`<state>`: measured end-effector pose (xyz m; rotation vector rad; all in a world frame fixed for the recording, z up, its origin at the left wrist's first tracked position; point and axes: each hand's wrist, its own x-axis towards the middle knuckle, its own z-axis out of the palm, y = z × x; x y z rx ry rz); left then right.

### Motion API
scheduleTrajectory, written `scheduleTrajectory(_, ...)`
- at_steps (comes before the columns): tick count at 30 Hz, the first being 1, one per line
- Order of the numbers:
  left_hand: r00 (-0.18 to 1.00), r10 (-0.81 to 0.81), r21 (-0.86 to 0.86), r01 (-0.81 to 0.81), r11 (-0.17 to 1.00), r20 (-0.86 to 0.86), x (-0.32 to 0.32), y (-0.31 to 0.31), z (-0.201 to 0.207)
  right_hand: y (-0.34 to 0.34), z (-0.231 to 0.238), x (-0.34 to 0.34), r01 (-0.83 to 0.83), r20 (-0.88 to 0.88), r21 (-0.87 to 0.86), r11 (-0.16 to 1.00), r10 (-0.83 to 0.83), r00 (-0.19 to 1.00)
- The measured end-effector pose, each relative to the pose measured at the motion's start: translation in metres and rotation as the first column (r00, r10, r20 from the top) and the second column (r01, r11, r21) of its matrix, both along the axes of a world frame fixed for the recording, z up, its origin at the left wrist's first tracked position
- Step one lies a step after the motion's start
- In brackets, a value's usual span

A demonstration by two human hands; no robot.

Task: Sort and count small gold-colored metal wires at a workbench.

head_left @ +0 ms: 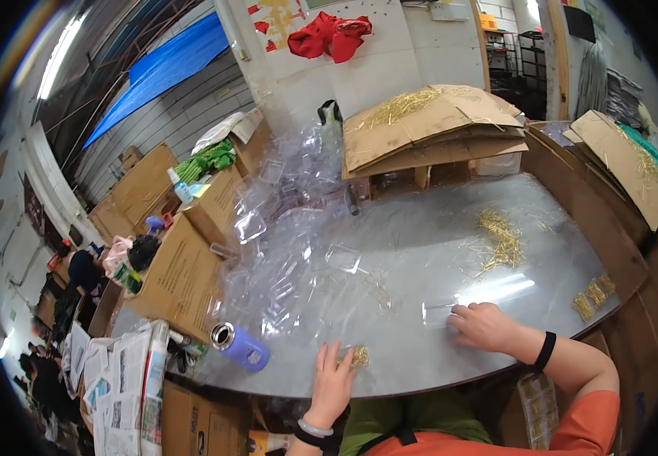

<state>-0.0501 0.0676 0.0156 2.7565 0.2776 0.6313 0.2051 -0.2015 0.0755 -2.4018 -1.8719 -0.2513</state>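
Note:
My left hand (331, 384) rests near the front edge of the grey table, its fingers stretched out. Against its fingertips lies a small bundle of thin gold-coloured sticks (361, 356); whether a clear box surrounds it I cannot tell. To the right, my right hand (487, 328) has its fingers curled together at the edge of a clear, flat plastic box (435, 314). Glare hides part of that box. Beyond my right hand lies a loose heap of gold sticks (501, 239). Small packs of gold sticks (593, 297) sit at the table's right edge.
Many clear plastic boxes (275, 266) are piled on the left of the table (412, 228). A purple open-topped bottle (241, 347) stands near the front left. Cardboard cartons (180, 277) line the left side. Flattened cardboard (435, 137) with gold sticks lies at the back.

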Motion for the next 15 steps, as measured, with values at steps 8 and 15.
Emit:
scheduleTrajectory(8, 0.997, 0.054, -0.110, -0.047, 0.993, 0.055, 0.000, 0.000, -0.019, 0.101, 0.018, 0.147, 0.260, -0.252, 0.221, 0.940, -0.203, 0.946)
scheduleTrajectory(15, 0.997, 0.045, -0.069, -0.042, 0.997, 0.055, 0.005, 0.000, -0.016, 0.179, -0.040, 0.330, 0.646, -0.342, -0.228, 0.729, -0.681, 0.648)
